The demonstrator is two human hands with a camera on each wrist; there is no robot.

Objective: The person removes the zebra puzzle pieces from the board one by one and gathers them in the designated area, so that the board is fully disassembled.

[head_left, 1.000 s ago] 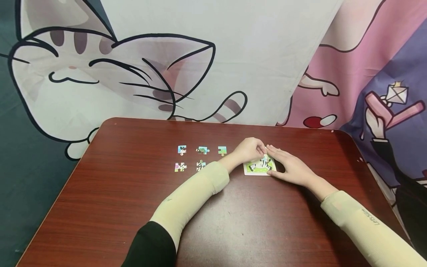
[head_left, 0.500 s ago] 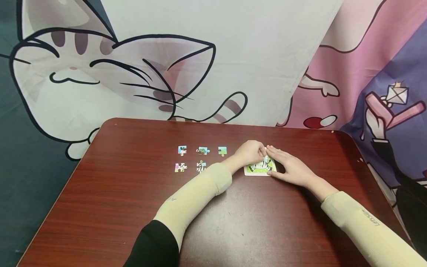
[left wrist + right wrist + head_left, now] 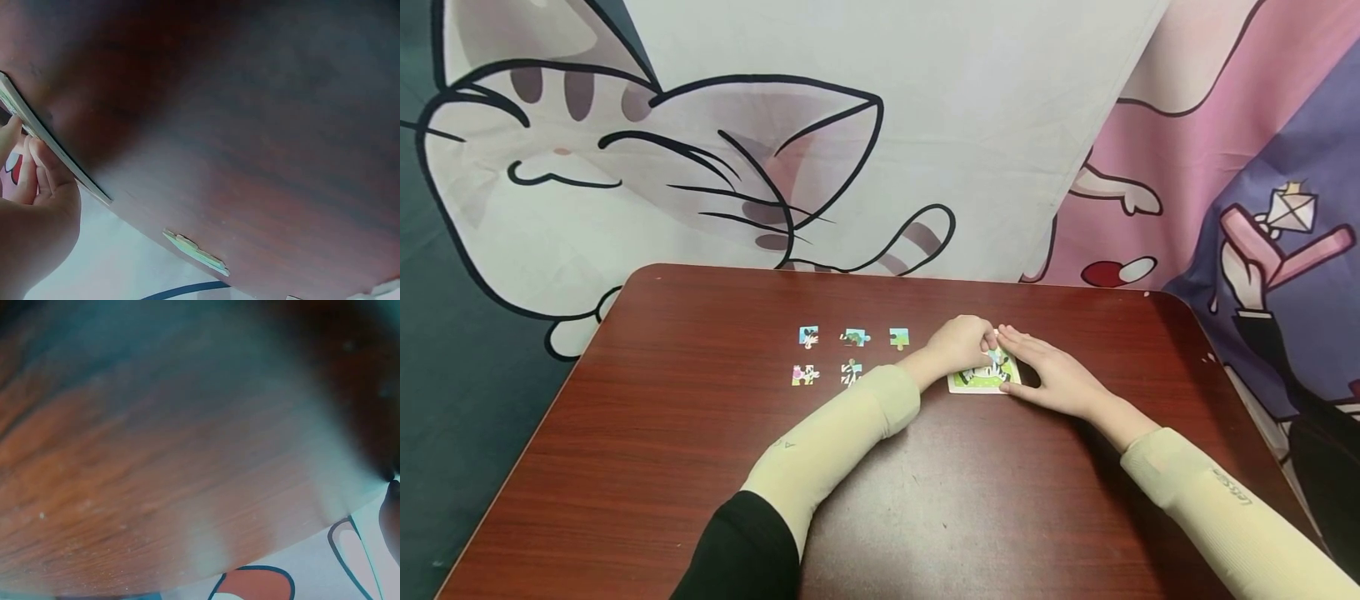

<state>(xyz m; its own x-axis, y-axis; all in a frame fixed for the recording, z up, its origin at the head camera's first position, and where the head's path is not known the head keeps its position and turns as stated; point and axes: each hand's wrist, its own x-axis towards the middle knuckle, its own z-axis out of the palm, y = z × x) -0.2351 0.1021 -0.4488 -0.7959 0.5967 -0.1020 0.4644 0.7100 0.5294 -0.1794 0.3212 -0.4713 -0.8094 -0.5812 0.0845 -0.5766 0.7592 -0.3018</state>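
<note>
Puzzle board: lay on the surface, its striped-animal picture partly hidden.
Left hand: curled over the board's far part; whether it pinched a piece, I couldn't tell.
Right hand: relaxed, fingers extended along the board's right side.
Jigsaw pieces: five showed left of the board, seemingly unplaced.
Board's filling: apparently begun; extent unclear.

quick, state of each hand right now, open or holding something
Left hand: curled over the puzzle board; whether it holds anything cannot be told.
Right hand: open, at the puzzle board's right edge.
</note>
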